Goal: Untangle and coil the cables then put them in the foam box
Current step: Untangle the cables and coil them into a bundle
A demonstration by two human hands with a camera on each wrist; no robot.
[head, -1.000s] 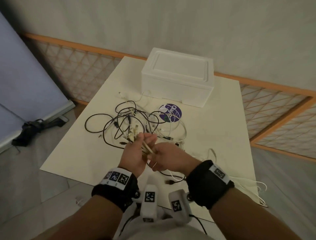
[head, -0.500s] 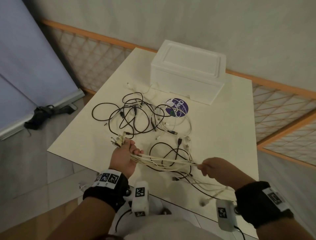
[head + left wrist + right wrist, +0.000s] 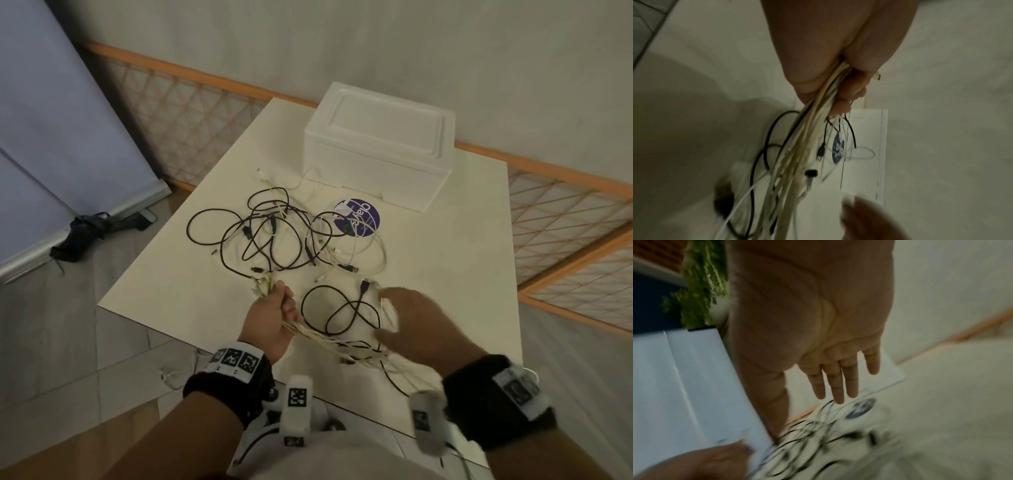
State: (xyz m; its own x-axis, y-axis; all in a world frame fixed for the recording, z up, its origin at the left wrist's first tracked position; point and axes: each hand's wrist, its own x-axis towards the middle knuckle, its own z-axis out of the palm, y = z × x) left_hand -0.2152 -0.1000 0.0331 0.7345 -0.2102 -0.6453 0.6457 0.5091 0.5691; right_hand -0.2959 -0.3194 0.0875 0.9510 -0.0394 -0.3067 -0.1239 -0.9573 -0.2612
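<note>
A cream table (image 3: pixel 212 291) fills the middle of the head view. The white foam box (image 3: pixel 376 150), lid on, sits upper centre. Below it at frame centre sprawls a tangle of black and white cables (image 3: pixel 274 236), partly over a purple sticker (image 3: pixel 359 219). Lower centre, the left hand (image 3: pixel 274 318) grips a bundle of white cables (image 3: pixel 809 138). The right hand (image 3: pixel 414 318), lower right, is spread flat, fingers (image 3: pixel 835 382) straight, holding nothing.

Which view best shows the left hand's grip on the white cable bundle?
The left wrist view: the white cable bundle leaves the curled left hand close up. The head view shows the grip smaller. The right wrist view shows only a blurred hand at its edge.
</note>
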